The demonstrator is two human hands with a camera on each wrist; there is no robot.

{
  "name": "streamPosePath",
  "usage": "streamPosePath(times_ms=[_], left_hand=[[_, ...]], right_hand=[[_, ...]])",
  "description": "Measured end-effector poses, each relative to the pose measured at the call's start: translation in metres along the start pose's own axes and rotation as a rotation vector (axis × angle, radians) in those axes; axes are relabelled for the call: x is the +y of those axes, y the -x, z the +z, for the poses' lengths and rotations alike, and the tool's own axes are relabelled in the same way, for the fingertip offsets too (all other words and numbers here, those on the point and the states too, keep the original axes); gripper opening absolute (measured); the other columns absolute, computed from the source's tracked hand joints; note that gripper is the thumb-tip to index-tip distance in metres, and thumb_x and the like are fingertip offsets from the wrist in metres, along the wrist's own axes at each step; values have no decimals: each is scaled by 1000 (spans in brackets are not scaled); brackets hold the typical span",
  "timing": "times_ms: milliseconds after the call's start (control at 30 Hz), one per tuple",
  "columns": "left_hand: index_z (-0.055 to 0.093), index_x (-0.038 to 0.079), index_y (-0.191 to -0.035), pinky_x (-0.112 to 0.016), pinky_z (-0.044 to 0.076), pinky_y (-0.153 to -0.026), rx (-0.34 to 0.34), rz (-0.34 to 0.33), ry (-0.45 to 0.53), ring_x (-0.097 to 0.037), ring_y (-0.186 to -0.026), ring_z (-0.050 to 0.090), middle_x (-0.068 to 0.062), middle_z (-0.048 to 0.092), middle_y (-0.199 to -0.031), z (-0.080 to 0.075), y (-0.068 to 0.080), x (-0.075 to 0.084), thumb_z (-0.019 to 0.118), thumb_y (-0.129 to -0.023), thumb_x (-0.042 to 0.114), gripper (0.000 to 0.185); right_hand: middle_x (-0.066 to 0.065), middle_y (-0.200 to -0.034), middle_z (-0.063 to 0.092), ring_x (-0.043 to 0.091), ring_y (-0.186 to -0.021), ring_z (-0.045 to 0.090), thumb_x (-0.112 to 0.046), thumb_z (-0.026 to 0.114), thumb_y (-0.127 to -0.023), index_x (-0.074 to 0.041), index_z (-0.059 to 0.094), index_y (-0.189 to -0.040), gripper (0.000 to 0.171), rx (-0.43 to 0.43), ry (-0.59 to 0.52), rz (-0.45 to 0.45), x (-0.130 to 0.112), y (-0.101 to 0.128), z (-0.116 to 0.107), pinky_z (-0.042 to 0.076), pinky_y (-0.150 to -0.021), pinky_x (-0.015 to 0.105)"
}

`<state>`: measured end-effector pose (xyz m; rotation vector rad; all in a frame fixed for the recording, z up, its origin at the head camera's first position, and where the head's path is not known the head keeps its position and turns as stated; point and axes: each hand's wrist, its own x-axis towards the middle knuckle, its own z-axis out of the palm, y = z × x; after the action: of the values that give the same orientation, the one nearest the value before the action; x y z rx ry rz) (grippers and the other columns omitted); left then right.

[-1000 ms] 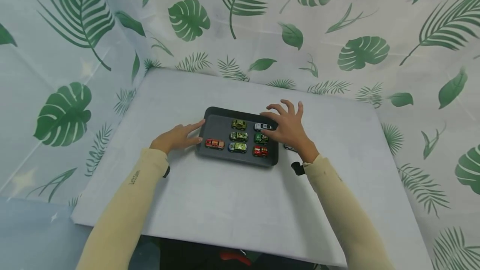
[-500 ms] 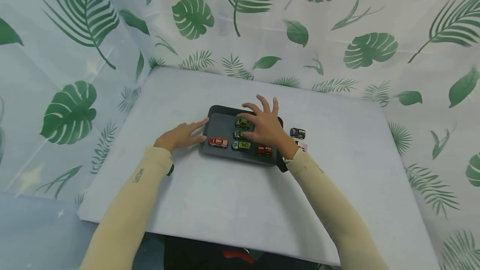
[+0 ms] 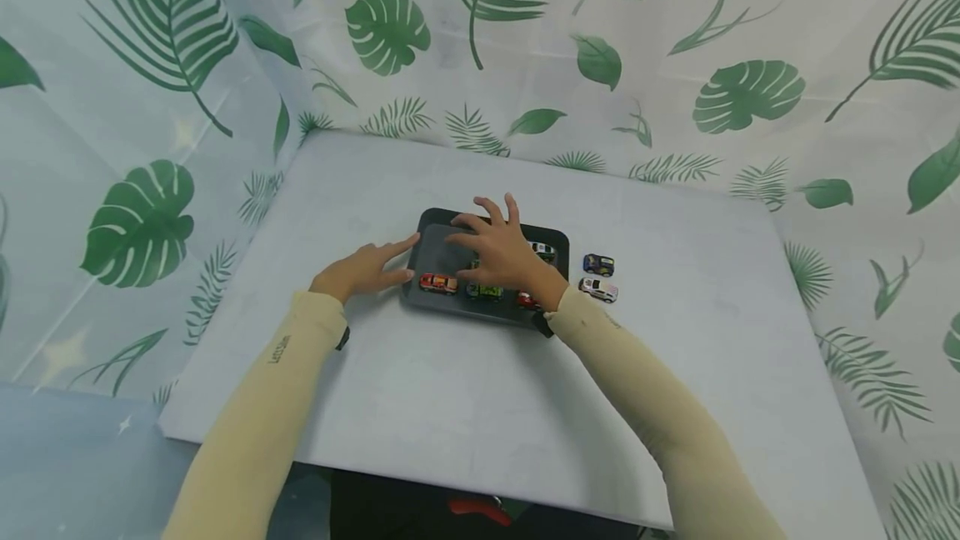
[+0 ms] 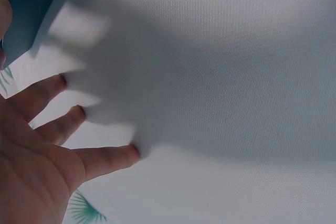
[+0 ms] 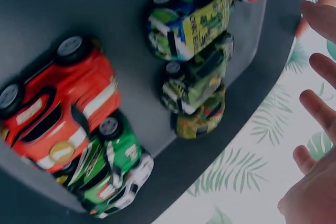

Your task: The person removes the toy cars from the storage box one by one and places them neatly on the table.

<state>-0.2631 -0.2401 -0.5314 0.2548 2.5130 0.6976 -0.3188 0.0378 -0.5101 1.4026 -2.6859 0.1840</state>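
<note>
A dark grey tray (image 3: 480, 319) holds several toy cars. My left hand (image 3: 360, 272) rests at its left side in the head view, index finger and thumb touching the rim. In the left wrist view its other fingers (image 4: 107, 161) spread over the white surface. My right hand (image 3: 501, 252) hovers over the tray, fingers spread, nothing seen between them; it partly covers the cars. An orange-red toy car (image 3: 438, 283) lies front left. The right wrist view shows a red car (image 5: 63, 108), a green car (image 5: 105, 166), a white car (image 5: 131, 184) and a blue-yellow car (image 5: 191, 19).
Two toy cars stand on the table right of the tray: a dark blue one (image 3: 598, 264) and a white one (image 3: 598, 289). The white table (image 3: 450, 390) stretches around the tray. A leaf-print curtain (image 3: 525, 48) hangs behind it.
My right hand has moved left across the tray, from the right column of cars to above the middle. The two cars outside have come into view. The left hand stays at the rim.
</note>
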Motion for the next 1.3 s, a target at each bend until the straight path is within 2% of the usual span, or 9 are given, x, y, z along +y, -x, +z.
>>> streamPosePath(times_ms=[233, 533, 1300], left_hand=[[16, 34, -174, -70, 23, -123, 7, 3, 1, -48, -158, 22, -21, 28, -173, 0, -1, -2, 56, -112, 48, 76], [16, 34, -174, -70, 22, -123, 9, 5, -2, -48, -159, 21, -21, 28, -173, 0, -2, -4, 56, -112, 49, 75], [15, 36, -173, -71, 22, -123, 1, -15, -7, -48, -159, 18, -20, 27, -174, -1, -3, -4, 57, -111, 49, 76]], right_hand=[[7, -152, 59, 44, -155, 30, -52, 87, -89, -24, 73, -140, 59, -68, 18, -11, -8, -9, 12, 6, -123, 76], [6, -144, 64, 44, -151, 36, -49, 86, -90, -25, 74, -138, 55, -87, 37, -48, -14, -13, 28, 8, -122, 76], [3, -137, 71, 39, -140, 47, -44, 84, -94, -25, 72, -141, 52, -223, 93, -9, -28, -20, 42, 14, -122, 74]])
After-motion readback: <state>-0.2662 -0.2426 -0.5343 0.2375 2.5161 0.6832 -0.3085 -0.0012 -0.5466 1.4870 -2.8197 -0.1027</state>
